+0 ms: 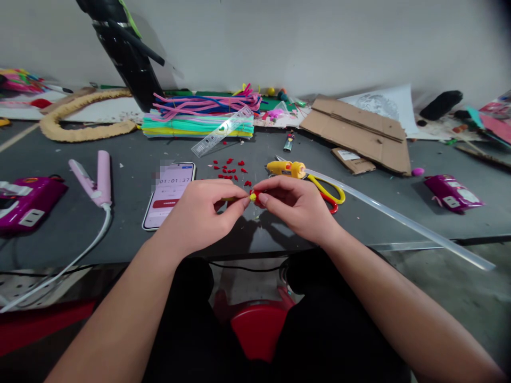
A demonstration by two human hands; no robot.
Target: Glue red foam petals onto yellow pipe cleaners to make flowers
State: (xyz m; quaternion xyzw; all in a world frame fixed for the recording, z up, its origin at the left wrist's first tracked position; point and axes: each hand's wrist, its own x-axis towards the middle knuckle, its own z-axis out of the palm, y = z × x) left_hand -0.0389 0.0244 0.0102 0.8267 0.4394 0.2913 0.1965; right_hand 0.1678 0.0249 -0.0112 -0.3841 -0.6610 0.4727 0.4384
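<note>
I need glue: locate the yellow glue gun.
In the head view, the yellow glue gun lies right of centre, beyond the right hand, partly hiding the scissors.

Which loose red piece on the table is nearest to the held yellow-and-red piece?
The red piece just beyond the yellow-and-red piece, at the group's near right corner; the others lie farther away.

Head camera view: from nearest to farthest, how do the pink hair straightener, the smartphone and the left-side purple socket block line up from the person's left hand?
From the left hand:
1. Smartphone, just left of it.
2. Pink hair straightener, farther left.
3. Purple socket block, at the left edge.
</note>
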